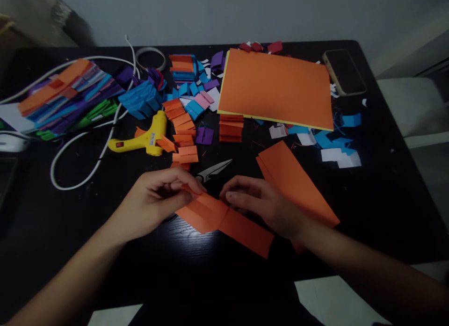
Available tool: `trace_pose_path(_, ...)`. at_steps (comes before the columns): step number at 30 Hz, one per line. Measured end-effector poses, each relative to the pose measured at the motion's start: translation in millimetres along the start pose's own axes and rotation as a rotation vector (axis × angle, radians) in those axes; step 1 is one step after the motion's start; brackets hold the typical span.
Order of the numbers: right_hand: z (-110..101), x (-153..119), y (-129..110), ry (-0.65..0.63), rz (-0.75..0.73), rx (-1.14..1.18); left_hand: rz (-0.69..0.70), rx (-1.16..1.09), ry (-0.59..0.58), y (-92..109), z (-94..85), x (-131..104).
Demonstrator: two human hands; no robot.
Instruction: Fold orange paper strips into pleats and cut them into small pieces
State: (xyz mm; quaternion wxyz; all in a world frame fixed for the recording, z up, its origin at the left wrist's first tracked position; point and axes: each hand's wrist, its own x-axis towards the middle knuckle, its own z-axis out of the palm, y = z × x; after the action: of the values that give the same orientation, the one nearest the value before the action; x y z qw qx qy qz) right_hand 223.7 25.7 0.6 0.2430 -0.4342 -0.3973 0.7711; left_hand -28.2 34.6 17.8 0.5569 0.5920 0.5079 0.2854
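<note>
An orange paper strip (245, 232) with a crease across its middle is held low over the black table. My left hand (149, 204) pinches its left end between thumb and fingers. At the strip's upper edge, close to the crease, the curled thumb and fingers of my right hand (263, 205) grip the paper. Scissors (214, 170) lie just beyond my hands, blades pointing right and handles partly hidden behind my left hand and the strip. Under and beside my right wrist are larger folded orange paper pieces (298, 181).
A yellow glue gun (154, 136) lies left of several folded orange pieces (180, 120). Behind are an orange sheet stack (277, 87), a phone (343, 72) and a tape roll (150, 51). A white cable (75, 188) loops beside colored paper bundles (70, 92). Blue and white scraps (340, 155) lie right.
</note>
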Motion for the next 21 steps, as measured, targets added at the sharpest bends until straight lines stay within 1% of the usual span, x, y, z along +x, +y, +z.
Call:
trace_pose_path(2, 0, 0, 0, -0.024, 0.039, -0.013, 0.015, -0.001, 0.004, 1, 1.9, 0)
trace_pose_path(5, 0, 1, 2, -0.084, 0.047, -0.038, 0.036, -0.004, 0.005, 1, 3.9, 0)
trace_pose_path(7, 0, 2, 3, -0.101, 0.054, -0.037, 0.046, -0.001, 0.002, 2, 3.6, 0)
trace_pose_path(9, 0, 2, 4, -0.096, 0.076, -0.033, 0.040, 0.011, -0.014, 3, 2.0, -1)
trace_pose_path(11, 1, 0, 3, -0.076, 0.089, -0.040, 0.021, 0.005, -0.066, 3, 0.5, -3)
trace_pose_path(14, 5, -2, 2, -0.022, 0.053, -0.110, 0.005, -0.045, -0.126, 3, 2.4, -6)
trace_pose_path(16, 7, -4, 3, 0.006, 0.005, -0.170, -0.020, -0.010, -0.059, 3, 6.9, -7)
trace_pose_path(18, 9, -5, 4, 0.008, -0.032, -0.208, -0.049, 0.075, 0.009, 1, 12.0, -8)
trace_pose_path(21, 10, -6, 6, 0.000, -0.055, -0.216, -0.058, 0.138, 0.018, -1, 15.9, -7)
